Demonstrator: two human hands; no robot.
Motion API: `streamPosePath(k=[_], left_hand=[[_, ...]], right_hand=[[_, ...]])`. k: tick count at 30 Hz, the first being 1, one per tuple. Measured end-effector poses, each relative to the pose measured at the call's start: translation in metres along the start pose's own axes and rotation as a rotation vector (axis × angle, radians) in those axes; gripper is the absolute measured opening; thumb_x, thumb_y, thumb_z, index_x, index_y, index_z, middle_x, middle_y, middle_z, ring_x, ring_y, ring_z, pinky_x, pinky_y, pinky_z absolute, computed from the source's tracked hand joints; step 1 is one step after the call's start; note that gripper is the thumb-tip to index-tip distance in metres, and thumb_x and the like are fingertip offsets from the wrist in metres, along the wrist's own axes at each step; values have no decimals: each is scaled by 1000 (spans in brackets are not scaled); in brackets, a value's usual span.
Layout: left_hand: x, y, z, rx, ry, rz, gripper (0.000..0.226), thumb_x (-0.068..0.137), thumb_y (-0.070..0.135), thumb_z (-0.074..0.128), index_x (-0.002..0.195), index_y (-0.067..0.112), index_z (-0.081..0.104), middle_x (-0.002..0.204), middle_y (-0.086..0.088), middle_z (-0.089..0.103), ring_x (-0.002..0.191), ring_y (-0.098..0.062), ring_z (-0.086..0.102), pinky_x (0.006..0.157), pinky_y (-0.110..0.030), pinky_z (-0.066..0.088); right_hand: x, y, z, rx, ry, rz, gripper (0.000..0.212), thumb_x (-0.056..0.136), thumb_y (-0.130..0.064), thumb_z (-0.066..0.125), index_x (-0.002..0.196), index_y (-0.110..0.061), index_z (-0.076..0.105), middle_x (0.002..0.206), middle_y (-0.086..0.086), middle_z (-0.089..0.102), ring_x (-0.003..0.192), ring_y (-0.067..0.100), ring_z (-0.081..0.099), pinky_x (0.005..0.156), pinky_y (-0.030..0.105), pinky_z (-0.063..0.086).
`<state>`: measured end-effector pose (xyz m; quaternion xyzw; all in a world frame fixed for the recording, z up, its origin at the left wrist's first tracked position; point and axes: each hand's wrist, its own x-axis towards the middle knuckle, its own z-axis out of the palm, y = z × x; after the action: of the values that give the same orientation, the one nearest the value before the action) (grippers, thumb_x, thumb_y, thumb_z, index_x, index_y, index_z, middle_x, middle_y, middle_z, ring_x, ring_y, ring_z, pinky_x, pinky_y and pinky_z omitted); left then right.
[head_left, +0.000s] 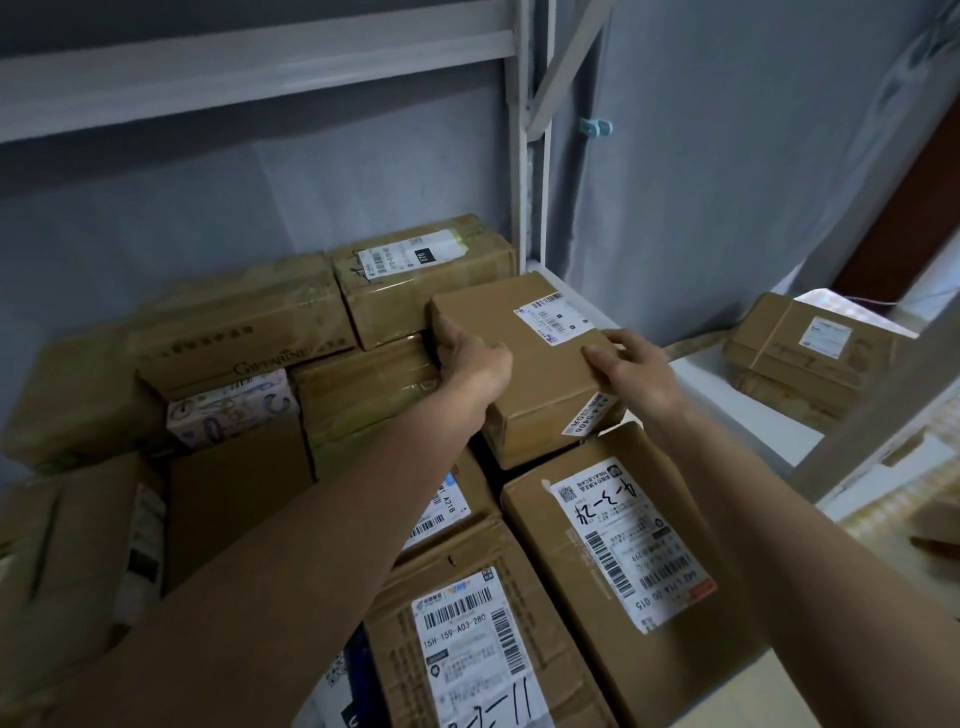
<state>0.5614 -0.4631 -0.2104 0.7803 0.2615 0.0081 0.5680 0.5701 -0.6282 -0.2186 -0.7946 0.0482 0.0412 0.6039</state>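
You grip the small cardboard box (524, 358) from both sides, left hand (475, 361) curled over its left edge, right hand (634, 369) clasping the right corner, steadying it label-up atop the stacked parcels (363, 387) at the shelf (727, 405) end, likely so the label stays readable

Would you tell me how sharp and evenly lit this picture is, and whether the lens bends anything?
Head view: dim bluish light, no glare; the held box and the labelled carton nearer the camera are sharp. Head view: cartons at the left edge are smeared, and the shelf post at right leans steeply, likely a wide-angle effect.
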Motion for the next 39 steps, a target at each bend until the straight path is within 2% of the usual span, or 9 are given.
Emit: streamPosePath(k=[5,13,15,18,23,26,30,36,39], left_hand=[[-4,-2,-2,77,7,5,86,97,24,47,149,22,-21,158,-10,17,138,-28,33,114,-40,29],[-14,4,-12,151,-20,4,85,98,27,51,151,19,-16,159,-10,14,141,-27,28,112,-35,27],[-14,7,-22,196,-11,39,84,96,31,53,153,16,-6,157,-9,20,141,-27,29,115,-37,26],[-20,6,-47,387,46,138,61,97,34,50,150,16,25,150,-8,37,136,-28,38,112,-42,32],[-48,-19,-106,827,165,289,50,96,25,52,144,23,40,154,-7,30,142,-26,24,115,-43,25],[-72,-35,-138,970,219,260,50,95,19,53,143,22,41,154,-10,28,143,-27,23,115,-41,21],[-108,-55,-172,998,277,204,36,97,23,45,131,16,52,145,-11,41,136,-27,32,111,-40,30],[-153,-70,-220,1028,267,114,43,100,24,41,142,15,40,150,-6,34,138,-24,30,109,-36,29],[-171,-83,-250,1040,312,115,36,98,23,43,133,13,50,139,-8,49,125,-24,43,104,-33,32]], right_hand=[[-1,-7,1,-9,-59,-32,30,94,-18,58,124,-15,56,84,-2,60,63,8,58,54,12,48],[-4,-13,-1,-212,-104,-89,44,94,-27,58,135,-17,48,124,8,61,101,22,62,90,32,49],[-8,-19,0,-476,-51,-196,50,94,-30,57,140,-17,42,135,11,52,121,29,50,103,38,39],[-24,-31,8,-790,-11,-427,51,96,-30,52,143,-17,39,147,13,37,133,33,31,109,41,26],[-50,-46,40,-1136,-208,-614,56,97,-39,45,148,-27,26,159,10,4,146,36,-2,117,56,8],[-67,-53,64,-1178,-353,-639,59,98,-41,44,150,-31,20,160,8,-7,146,36,-12,115,59,1],[-92,-62,98,-1189,-482,-648,59,97,-42,45,150,-32,21,160,6,-9,146,32,-13,116,57,1],[-137,-77,145,-1167,-635,-692,60,97,-40,48,150,-27,24,160,-2,-13,146,29,-14,116,53,4],[-164,-88,174,-1150,-673,-764,64,96,-42,49,150,-22,23,160,-4,-9,147,28,-10,117,51,8]])
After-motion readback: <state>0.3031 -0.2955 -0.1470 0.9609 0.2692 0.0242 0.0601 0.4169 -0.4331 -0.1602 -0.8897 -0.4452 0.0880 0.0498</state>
